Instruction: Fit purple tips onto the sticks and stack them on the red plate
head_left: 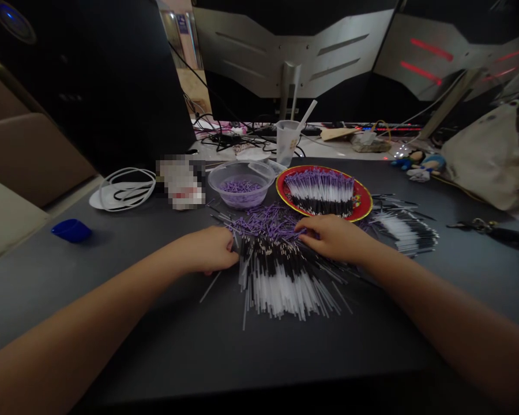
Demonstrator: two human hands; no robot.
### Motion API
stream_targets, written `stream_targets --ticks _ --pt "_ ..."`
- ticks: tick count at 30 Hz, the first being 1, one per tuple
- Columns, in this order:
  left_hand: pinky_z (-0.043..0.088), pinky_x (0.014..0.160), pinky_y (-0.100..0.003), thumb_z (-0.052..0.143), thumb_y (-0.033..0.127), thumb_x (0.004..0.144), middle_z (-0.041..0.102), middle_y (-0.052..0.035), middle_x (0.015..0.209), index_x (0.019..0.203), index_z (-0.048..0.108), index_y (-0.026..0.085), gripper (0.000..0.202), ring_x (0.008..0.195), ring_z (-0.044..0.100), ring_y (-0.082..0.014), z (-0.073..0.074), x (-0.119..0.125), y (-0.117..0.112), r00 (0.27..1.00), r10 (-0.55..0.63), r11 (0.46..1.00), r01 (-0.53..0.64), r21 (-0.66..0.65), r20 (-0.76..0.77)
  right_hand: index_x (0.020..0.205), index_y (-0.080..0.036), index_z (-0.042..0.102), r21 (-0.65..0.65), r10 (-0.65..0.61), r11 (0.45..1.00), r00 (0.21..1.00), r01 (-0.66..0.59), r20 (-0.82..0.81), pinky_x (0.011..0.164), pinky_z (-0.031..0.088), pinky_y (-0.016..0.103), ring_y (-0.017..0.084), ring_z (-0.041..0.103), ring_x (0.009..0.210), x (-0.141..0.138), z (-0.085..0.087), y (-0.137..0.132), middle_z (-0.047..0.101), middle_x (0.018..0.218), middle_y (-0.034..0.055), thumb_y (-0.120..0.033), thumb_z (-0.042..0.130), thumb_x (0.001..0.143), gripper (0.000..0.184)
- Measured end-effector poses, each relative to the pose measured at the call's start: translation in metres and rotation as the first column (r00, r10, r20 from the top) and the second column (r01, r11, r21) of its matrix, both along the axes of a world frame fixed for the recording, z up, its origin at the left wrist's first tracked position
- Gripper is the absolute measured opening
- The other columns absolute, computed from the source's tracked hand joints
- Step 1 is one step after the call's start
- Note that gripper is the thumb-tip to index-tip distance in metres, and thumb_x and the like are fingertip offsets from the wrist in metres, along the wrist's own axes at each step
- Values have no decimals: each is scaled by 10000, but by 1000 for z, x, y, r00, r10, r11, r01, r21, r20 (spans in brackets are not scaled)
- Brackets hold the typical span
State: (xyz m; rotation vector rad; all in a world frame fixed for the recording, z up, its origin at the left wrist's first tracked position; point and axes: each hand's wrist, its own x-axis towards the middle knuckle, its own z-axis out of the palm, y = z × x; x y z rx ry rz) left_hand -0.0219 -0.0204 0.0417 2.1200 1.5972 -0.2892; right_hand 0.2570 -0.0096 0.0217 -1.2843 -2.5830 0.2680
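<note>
In the head view, a fanned pile of thin sticks with clear and black sections (281, 288) lies on the dark desk, pale tips pointing away from me. Behind it spreads a heap of small purple pieces (270, 222). My left hand (214, 249) is closed at the left edge of both piles; what its fingers hold is hidden. One loose clear stick (210, 287) shows just below that hand. At the right side of the purple heap, my right hand (326, 236) pinches what looks like a purple piece between thumb and forefinger.
A clear bowl (242, 199) holds purple pieces. Beside it, a red plate (365, 203) carries purple-ended sticks. More sticks (409, 230) lie to the right. A plastic cup with a straw (286, 144), coiled white cable (127, 190), blue object (71, 230) and monitors (294, 52) surround them.
</note>
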Motion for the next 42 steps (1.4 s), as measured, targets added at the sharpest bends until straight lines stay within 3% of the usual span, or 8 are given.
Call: stream_targets --ticks 6,13,25,31,37,42 --pt "319 448 -257 475 287 704 588 -19 520 568 543 203 173 461 528 -162 -2 5 -2 999 -48 988 49 147 -10 946 -207 636 49 -29 998 998 26 59 678 442 302 199 616 783 3 -4 5 683 888 57 -250 514 851 161" --pt "304 454 -261 545 295 681 598 -27 627 647 562 208 94 524 518 -167 -3 4 -9 994 -106 970 100 220 16 1090 -197 628 85 2 996 999 -5 35 854 454 355 228 610 1004 -3 -14 6 678 1080 73 -286 415 934 278" --pt "309 494 -271 517 257 734 608 -54 643 631 538 192 123 551 530 -183 -1 13 -21 980 -176 936 196 292 -92 1001 -217 622 58 25 998 998 -28 57 782 460 343 214 612 903 -3 -14 5 668 981 65 -217 452 891 203" --pt "291 485 -252 496 267 750 613 -41 678 682 550 188 118 569 527 -156 -4 9 -12 994 -111 943 108 314 -11 930 -203 631 91 47 994 995 -55 89 726 449 321 205 600 840 -4 -8 0 647 895 64 -285 471 886 185" --pt "318 516 -237 503 227 707 609 0 678 741 533 199 53 588 527 -141 -13 7 1 979 -128 948 73 310 161 862 -187 631 43 23 999 1000 -23 13 733 441 314 195 581 828 -3 -13 4 633 885 71 -271 505 863 151" --pt "326 488 -228 517 239 680 601 14 641 719 546 203 60 558 531 -131 -10 3 3 972 -123 978 84 191 202 871 -195 623 -22 -13 1000 999 13 -32 677 423 285 169 568 745 -4 -17 5 625 829 46 -225 522 824 116"
